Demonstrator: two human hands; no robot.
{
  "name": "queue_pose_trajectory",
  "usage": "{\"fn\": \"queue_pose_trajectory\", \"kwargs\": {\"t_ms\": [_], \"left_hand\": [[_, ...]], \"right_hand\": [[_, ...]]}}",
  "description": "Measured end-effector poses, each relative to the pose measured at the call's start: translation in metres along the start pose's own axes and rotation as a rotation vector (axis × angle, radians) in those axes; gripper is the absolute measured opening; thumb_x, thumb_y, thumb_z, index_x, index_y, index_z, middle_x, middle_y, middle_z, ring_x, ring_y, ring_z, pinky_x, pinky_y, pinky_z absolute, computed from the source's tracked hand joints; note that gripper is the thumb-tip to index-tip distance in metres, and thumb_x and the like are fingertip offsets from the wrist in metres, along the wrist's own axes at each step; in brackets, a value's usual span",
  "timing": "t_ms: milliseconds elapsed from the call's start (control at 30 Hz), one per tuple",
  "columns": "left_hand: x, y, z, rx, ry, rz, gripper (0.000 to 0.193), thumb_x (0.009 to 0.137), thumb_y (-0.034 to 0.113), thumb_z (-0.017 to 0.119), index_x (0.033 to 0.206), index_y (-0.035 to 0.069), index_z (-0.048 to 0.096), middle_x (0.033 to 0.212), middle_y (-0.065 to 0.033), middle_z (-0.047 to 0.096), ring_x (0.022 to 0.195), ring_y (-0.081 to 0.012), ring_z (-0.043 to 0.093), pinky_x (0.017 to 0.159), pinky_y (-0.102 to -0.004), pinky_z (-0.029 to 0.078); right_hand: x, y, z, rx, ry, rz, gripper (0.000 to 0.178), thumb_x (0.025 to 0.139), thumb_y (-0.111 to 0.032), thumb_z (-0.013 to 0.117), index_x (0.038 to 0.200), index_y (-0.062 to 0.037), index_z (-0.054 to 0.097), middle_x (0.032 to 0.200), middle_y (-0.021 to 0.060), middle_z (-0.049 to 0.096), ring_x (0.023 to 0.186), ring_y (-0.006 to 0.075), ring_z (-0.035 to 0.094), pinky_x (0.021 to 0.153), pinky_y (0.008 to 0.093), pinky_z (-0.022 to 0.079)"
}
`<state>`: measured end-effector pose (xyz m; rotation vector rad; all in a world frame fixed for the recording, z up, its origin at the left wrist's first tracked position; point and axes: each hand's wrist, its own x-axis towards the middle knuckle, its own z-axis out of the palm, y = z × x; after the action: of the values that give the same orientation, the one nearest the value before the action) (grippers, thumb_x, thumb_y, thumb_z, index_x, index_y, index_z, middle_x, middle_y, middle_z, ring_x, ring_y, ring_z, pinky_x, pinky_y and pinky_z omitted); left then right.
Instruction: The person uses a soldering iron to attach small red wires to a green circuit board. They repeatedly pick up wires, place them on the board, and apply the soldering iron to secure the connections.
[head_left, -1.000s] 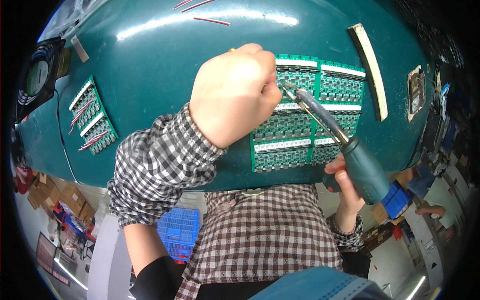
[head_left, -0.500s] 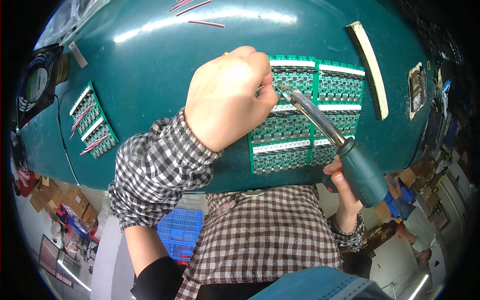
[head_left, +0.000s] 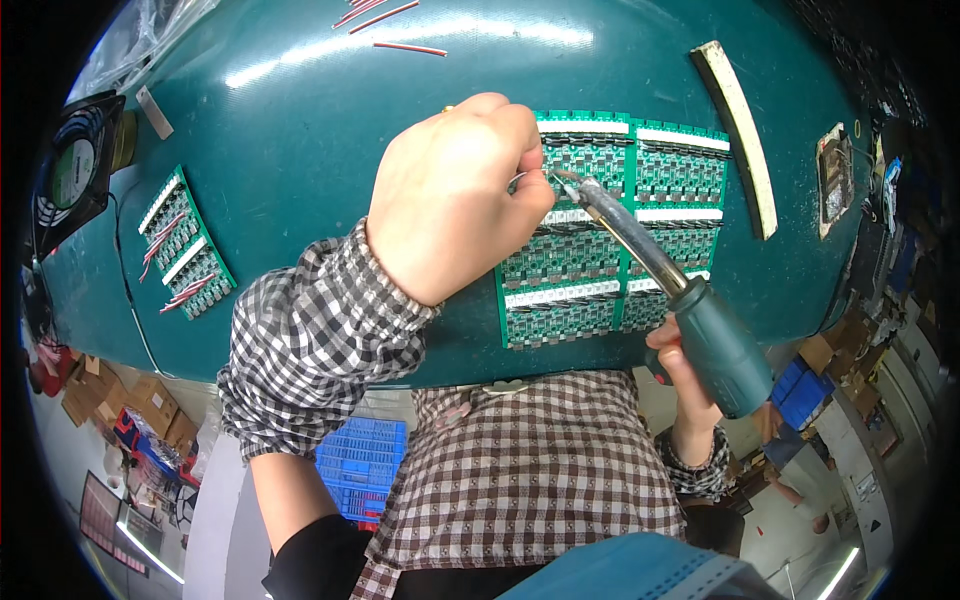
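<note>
My right hand (head_left: 690, 385) grips a soldering iron (head_left: 722, 345) by its dark green handle. The iron slants up and leftward, its tip over a panel of green circuit boards (head_left: 570, 262). Close beside that tip, the thumb and fingers of my left hand (head_left: 462, 195) are pinched together above the panel's upper left. A short piece of thin pale wire (head_left: 518, 179) shows at the pinch; most of it is hidden by my fingers. White strips and rows of small black parts run across the panel.
A smaller circuit-board panel (head_left: 186, 245) with red and white wires lies at left, near a black fan (head_left: 72, 170). Loose wires (head_left: 410, 48) lie at the far edge. A curved pale strip (head_left: 738, 140) and a small worn tray (head_left: 834, 180) are at right.
Both hands hold nearly the same place over the panel. The iron's handle has shifted very slightly left and down. In the right background, a person has moved.
</note>
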<state>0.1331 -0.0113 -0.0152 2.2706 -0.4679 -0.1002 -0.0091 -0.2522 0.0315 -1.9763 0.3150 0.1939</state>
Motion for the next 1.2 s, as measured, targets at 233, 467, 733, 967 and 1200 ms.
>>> {"fn": "queue_pose_trajectory", "kwargs": {"t_ms": [233,467,733,967,1200], "left_hand": [[0.0,0.0,-0.001,0.014,0.003,0.014,0.012,0.068,0.003,0.067,0.071,0.005,0.056,0.066,-0.0052,0.05,0.052,-0.0195,0.049,0.05,-0.0321,0.041],[0.001,0.0,0.0,0.008,0.001,0.012,0.012,0.068,0.003,0.067,0.07,0.005,0.056,0.065,-0.0055,0.05,0.053,-0.0201,0.05,0.05,-0.0327,0.041],[0.001,-0.001,-0.001,-0.003,0.006,0.009,0.012,0.068,0.002,0.067,0.07,0.006,0.056,0.065,-0.0054,0.05,0.053,-0.0195,0.049,0.05,-0.0319,0.041],[0.001,0.0,0.0,0.01,0.007,0.011,0.013,0.067,0.002,0.067,0.071,0.006,0.056,0.065,-0.0052,0.049,0.054,-0.0195,0.049,0.05,-0.0316,0.041],[0.0,0.001,-0.001,0.007,-0.001,-0.009,0.012,0.067,0.002,0.067,0.071,0.006,0.056,0.064,-0.005,0.047,0.054,-0.0198,0.048,0.05,-0.0325,0.04]], "right_hand": [[0.002,0.001,-0.001,-0.135,-0.027,-0.092,0.034,0.071,-0.017,0.086,0.096,-0.0019,0.068,0.08,0.0043,0.065,0.071,0.0146,0.062,0.065,0.0274,0.049],[0.005,-0.002,0.001,-0.161,-0.017,-0.124,0.032,0.071,-0.021,0.085,0.092,-0.0033,0.069,0.079,0.0051,0.064,0.069,0.0178,0.06,0.064,0.0296,0.049],[0.004,-0.009,-0.001,-0.238,-0.07,-0.042,0.03,0.07,-0.022,0.085,0.088,-0.0049,0.068,0.077,0.0064,0.064,0.068,0.0235,0.059,0.061,0.0332,0.048],[0.004,-0.009,0.0,-0.242,-0.064,-0.034,0.031,0.071,-0.023,0.085,0.089,-0.0044,0.068,0.078,0.0065,0.064,0.069,0.0231,0.06,0.061,0.0328,0.048],[0.002,-0.007,-0.001,-0.169,-0.029,-0.042,0.031,0.071,-0.023,0.085,0.09,-0.0038,0.068,0.078,0.0067,0.065,0.07,0.0224,0.06,0.063,0.0321,0.048]]}}
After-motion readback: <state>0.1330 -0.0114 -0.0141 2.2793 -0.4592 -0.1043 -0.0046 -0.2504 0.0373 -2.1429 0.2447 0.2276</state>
